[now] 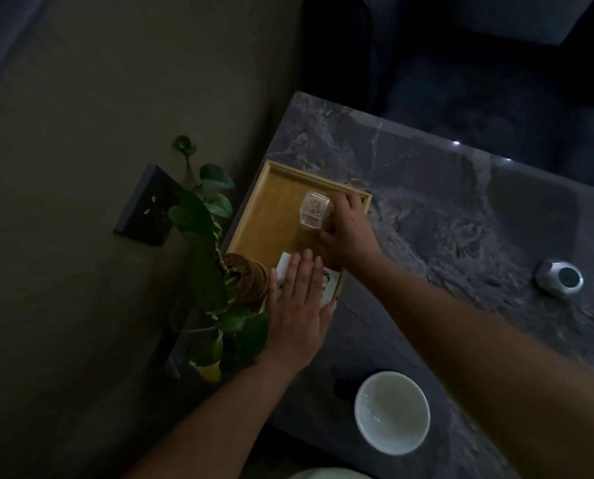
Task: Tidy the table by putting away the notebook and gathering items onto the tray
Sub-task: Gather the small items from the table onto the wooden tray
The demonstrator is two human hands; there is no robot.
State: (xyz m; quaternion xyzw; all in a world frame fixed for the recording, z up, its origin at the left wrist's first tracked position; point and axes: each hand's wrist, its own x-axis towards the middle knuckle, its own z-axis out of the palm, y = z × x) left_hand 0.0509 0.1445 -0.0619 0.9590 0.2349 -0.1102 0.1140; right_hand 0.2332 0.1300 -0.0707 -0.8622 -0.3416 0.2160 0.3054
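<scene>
A wooden tray [271, 202] lies at the left end of the dark marble table [444, 209]. On the tray stands a small clear plastic box [314, 210] with something pale inside. My right hand [347, 231] wraps around its right side, fingers curled on it. My left hand [299, 305] lies flat, fingers together, on a white card or packet [330, 283] at the tray's near corner. A potted plant [216, 264] in a brown woven pot stands at the tray's near left edge, touching my left hand's side. No notebook is in view.
A white bowl [392, 411] sits near the table's front edge. A silver faceted object [560, 278] rests at the right. A dark wall socket plate [146, 205] is behind the plant. A dark sofa [461, 63] stands beyond the table.
</scene>
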